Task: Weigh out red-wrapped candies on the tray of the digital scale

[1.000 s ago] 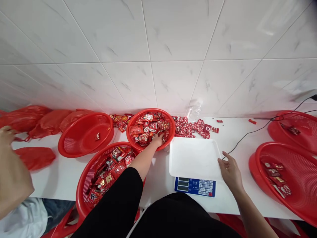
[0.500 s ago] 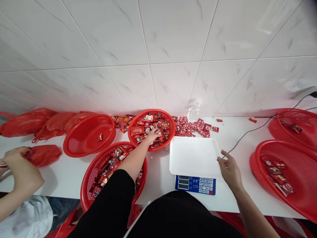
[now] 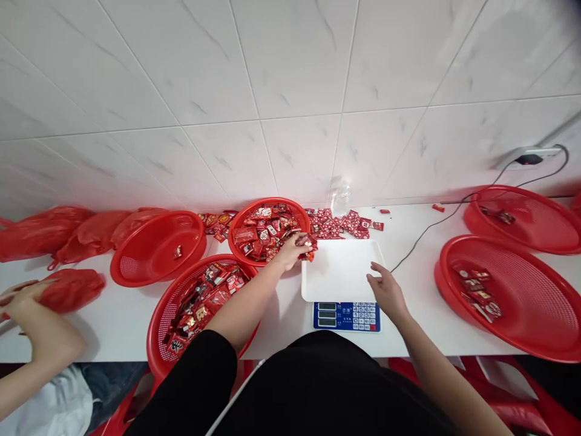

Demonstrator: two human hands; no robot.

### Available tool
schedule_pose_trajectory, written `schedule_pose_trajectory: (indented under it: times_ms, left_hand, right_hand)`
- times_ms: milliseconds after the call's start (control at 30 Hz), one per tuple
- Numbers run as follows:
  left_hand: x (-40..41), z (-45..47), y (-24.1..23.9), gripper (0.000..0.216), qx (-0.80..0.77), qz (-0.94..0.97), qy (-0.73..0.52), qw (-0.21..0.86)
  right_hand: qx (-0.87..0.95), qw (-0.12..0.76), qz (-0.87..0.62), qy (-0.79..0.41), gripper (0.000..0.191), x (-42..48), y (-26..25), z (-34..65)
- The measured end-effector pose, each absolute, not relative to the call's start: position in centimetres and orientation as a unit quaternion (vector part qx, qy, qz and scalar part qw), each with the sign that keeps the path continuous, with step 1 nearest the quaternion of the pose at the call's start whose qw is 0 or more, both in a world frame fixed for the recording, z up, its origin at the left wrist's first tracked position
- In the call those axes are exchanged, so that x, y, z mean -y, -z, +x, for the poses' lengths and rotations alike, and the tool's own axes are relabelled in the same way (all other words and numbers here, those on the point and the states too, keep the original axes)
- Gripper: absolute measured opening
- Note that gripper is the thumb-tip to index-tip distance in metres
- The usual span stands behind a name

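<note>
My left hand (image 3: 291, 251) is closed on several small red packets (image 3: 308, 244), just over the left rim of a white tray (image 3: 341, 272). The tray rests on a scale with a blue keypad (image 3: 347, 316) and holds nothing that I can see. Behind that hand stands a small round red basket (image 3: 236, 245) filled with red wrapped packets. My right hand (image 3: 385, 292), fingers apart and holding nothing, hovers at the tray's right edge. A larger red basket (image 3: 157, 330) of packets sits under my left forearm.
Loose red packets (image 3: 333, 224) and a clear plastic bag (image 3: 340, 198) lie by the wall. Red baskets (image 3: 540, 297) with a few packets stand right, a black cable (image 3: 424, 232) nearby. At left, another person's hands (image 3: 22, 297) touch a red bag (image 3: 75, 290).
My left hand has come up out of the small basket with packets and moved right to the tray's edge. My right hand stays by the tray. The view has shifted slightly right.
</note>
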State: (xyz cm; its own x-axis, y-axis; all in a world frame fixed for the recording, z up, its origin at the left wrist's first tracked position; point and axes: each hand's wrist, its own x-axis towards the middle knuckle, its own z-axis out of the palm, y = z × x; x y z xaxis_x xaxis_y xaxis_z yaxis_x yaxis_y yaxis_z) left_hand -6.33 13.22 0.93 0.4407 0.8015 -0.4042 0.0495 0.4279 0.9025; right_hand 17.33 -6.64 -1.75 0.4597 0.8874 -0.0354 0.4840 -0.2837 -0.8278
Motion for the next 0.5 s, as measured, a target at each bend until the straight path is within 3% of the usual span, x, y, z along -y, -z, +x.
schedule_pose_trajectory:
  times_ms: [200, 400, 500]
  left_hand:
    - [-8.5, -1.6, 0.9, 0.050, -0.415, 0.545, -0.196, 0.702]
    - [-7.4, -1.2, 1.8, 0.073, -0.531, 0.594, -0.155, 0.584]
    - [-7.0, -1.0, 2.2, 0.082, -0.507, 0.598, -0.157, 0.601]
  right_hand:
    - [0.495, 0.340, -0.747, -0.284, 0.047, 7.2, 2.8, 17.0]
    - [0.519, 0.281, -0.759, -0.275, 0.046, 7.2, 4.3, 18.0]
    - [0.535, 0.243, -0.769, -0.253, 0.049, 6.0, 5.0, 18.4]
